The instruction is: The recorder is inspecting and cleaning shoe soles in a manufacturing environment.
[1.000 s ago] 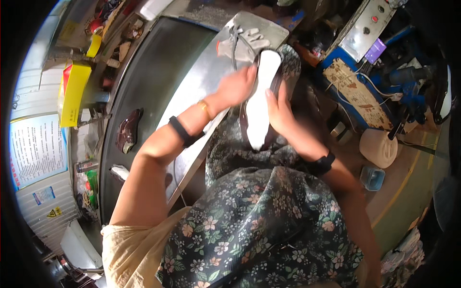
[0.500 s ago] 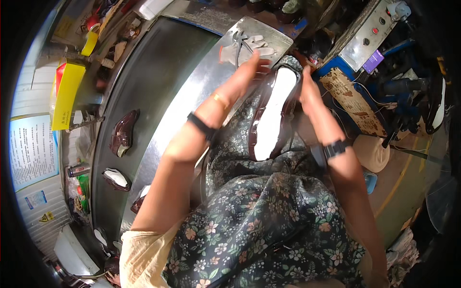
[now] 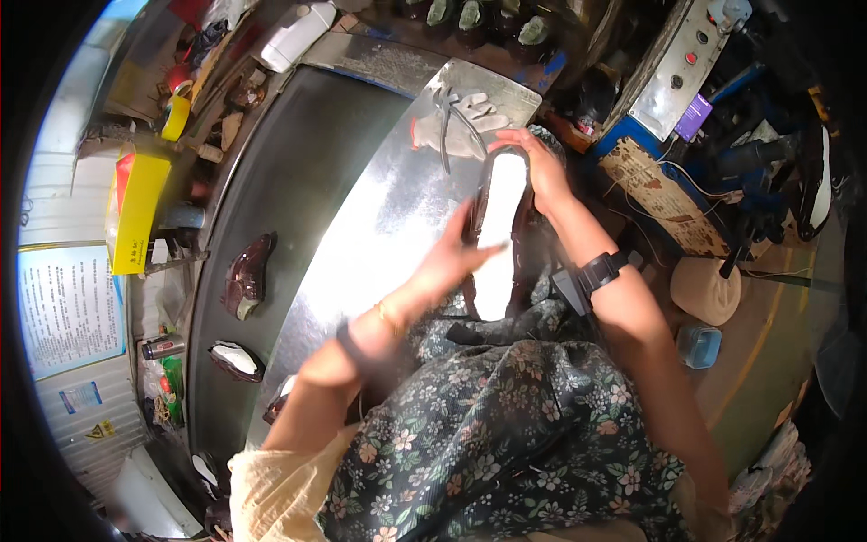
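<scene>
A dark maroon shoe lies bottom up on my apron-covered lap, its white underside facing me. My left hand grips its left side, thumb laid across the white underside and fingers partly hidden behind the edge. Around the far end curls my right hand, with its fingers bent over the rim. Just beyond, a pair of pincers with dark handles rests on a whitish work glove. Both sit on a metal plate.
To the left runs a dark conveyor belt carrying a maroon shoe and a second, white-bottomed shoe. A control box with buttons stands at far right. Several shoes line the back. A blue tub is at right.
Both hands have closed in on the shoe from apart. The left came down to its side, the right moved onto its far end. The shoe shifted slightly toward me.
</scene>
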Demonstrator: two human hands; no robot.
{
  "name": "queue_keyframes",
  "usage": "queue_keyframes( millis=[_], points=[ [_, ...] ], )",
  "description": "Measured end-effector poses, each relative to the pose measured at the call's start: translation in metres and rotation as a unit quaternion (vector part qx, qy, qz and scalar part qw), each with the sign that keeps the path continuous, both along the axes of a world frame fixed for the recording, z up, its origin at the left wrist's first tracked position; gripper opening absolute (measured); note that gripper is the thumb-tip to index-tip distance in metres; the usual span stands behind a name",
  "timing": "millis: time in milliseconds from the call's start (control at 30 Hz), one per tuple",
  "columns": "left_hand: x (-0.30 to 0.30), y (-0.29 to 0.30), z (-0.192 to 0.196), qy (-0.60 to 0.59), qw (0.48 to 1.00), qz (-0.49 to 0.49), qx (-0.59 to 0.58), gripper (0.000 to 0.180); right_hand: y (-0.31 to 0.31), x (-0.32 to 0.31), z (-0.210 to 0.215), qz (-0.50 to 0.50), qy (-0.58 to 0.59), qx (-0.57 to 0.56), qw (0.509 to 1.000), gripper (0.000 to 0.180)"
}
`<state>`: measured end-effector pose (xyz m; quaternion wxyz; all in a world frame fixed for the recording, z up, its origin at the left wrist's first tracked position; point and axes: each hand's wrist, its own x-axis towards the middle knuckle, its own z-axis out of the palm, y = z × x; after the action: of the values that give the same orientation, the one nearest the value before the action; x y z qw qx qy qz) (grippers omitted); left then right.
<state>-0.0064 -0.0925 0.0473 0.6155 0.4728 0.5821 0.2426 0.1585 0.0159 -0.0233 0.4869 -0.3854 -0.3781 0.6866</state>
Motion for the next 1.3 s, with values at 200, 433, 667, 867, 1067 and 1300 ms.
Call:
queue_keyframes(
  millis=[200, 433, 667, 867, 1067, 1300],
  points=[
    [-0.014, -0.063, -0.056, -0.445, 0.890, 0.066, -0.073, 0.085, 0.011, 0.000, -0.008, 0.026, 0.042, -0.095, 0.994, 0.046],
    [-0.082, -0.028, -0.016, -0.439, 0.888, 0.118, -0.065, 0.076, 0.048, 0.221, 0.097, -0.001, -0.512, 0.281, 0.812, 0.033],
    [-0.100, -0.067, -0.056, 0.494, 0.837, -0.067, 0.227, 0.088, 0.012, 0.576, 0.189, -0.177, -0.907, 0.117, 0.364, 0.072],
    [-0.074, -0.090, -0.066, 0.338, 0.864, -0.086, 0.362, 0.035, -0.030, 0.526, 0.176, -0.353, -0.848, 0.027, 0.394, 0.073],
    [-0.002, -0.053, -0.034, 0.013, 0.958, -0.031, 0.286, 0.024, -0.096, 0.307, 0.151, -0.325, -0.575, 0.352, 0.663, 0.067],
    [0.065, 0.039, 0.032, -0.576, 0.775, 0.238, 0.109, 0.069, -0.156, 0.046, 0.119, -0.061, -0.574, 0.441, 0.687, 0.089]
  ],
)
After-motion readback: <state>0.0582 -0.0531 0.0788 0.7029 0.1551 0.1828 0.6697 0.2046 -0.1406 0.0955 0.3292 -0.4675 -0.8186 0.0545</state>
